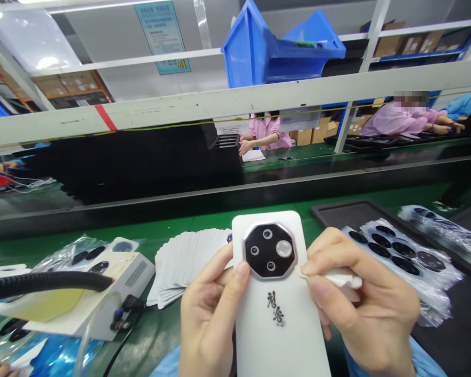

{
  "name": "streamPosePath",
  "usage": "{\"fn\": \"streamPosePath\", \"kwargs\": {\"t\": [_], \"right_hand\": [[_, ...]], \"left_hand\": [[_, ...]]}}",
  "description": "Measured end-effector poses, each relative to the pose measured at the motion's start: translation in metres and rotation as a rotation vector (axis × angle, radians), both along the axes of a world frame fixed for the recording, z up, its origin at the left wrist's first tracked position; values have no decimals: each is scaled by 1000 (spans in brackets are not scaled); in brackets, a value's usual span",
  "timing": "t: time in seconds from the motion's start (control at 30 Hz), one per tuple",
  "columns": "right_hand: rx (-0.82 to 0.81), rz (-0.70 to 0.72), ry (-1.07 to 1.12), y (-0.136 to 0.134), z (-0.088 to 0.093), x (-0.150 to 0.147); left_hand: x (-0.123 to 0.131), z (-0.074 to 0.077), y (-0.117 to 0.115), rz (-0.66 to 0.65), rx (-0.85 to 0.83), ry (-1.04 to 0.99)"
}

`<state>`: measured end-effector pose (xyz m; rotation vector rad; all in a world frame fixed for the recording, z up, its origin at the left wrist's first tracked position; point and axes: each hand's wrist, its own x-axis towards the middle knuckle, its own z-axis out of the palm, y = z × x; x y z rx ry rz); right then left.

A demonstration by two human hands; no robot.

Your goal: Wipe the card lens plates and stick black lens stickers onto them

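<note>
My left hand grips the left edge of a white phone back cover, thumb lying on its face just below the black octagonal camera module. My right hand is closed in a pinch on a small white film tab at the cover's right edge, beside the camera module. The cover stands upright, with black characters printed at its middle.
A fanned stack of white cards lies behind my left hand. A white box device with a black hose sits left. Black trays with bagged camera lens parts lie right. Other workers in pink sit beyond the conveyor.
</note>
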<state>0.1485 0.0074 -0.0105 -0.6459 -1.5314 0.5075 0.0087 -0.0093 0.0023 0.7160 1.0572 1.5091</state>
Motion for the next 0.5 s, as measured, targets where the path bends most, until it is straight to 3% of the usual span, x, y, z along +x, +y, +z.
{"fn": "streamPosePath", "kwargs": {"t": [0.37,0.5], "right_hand": [[-17,-9,-16,-3,2,2],[101,-120,-170,-6,6,2]], "left_hand": [[-2,1,0,-82,3,-73],[-3,-1,0,-54,16,-36]]}}
